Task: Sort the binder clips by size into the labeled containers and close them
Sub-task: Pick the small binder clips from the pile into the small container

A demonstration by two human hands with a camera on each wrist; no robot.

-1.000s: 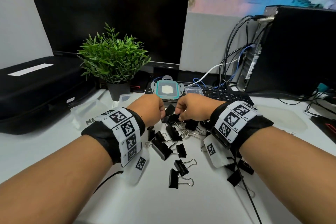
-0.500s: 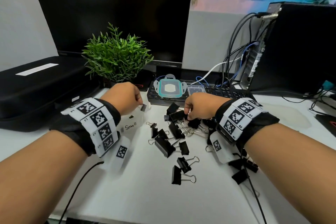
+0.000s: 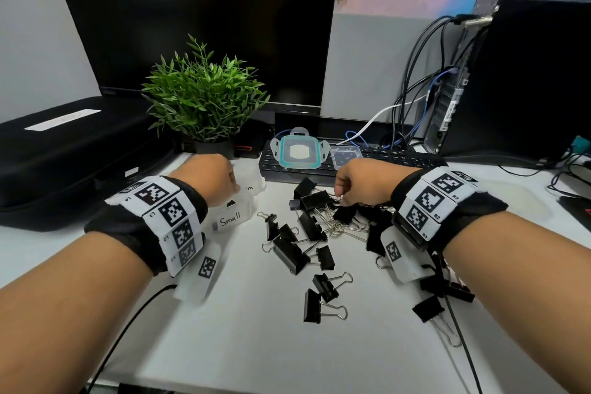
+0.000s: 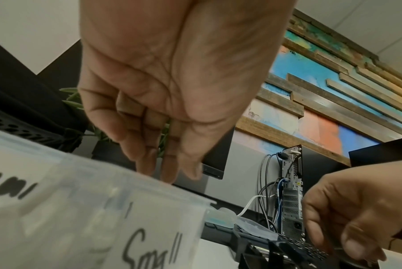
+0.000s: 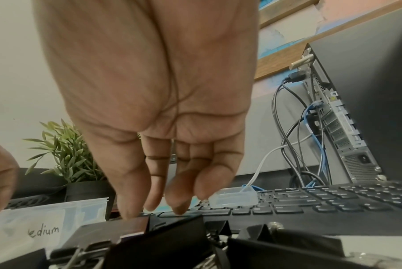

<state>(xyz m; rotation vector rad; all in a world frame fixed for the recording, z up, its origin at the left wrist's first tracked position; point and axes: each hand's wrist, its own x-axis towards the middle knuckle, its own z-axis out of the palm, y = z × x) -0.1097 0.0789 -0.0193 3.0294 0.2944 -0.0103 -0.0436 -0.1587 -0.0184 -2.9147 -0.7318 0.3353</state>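
On a white desk, two bare forearms reach forward, each wearing one black wrist strap (image 3: 447, 211) with white square-patterned tags. The left hand (image 3: 209, 181) hovers over the mouth of a clear, soft-walled plastic container handwritten "Small" (image 3: 232, 217); its fingers (image 4: 149, 160) hang straight and relaxed, holding nothing, and one small dark clip lies inside just under them. Behind that tub stands a second clear container marked "Medium" (image 5: 45, 231). The right hand (image 3: 361, 184) is bent over a loose pile of black folded-metal binder clips with silver wire handles (image 3: 319, 227); its thumb and fingertips (image 5: 177, 205) pinch down at the top of one wide clip (image 3: 315, 200), though whether they actually grasp it cannot be told. At least a dozen clips of mixed sizes are scattered near and below this hand, some tangled, some hidden beneath the wrist. Beyond the knuckles of both hands, two lids rest on a black keyboard (image 3: 399, 158): one square clear lid with a teal seal (image 3: 299, 152) and one smaller clear lid (image 3: 345, 155). Past the left hand stands one bushy green plastic plant in a dark pot (image 3: 204, 99)
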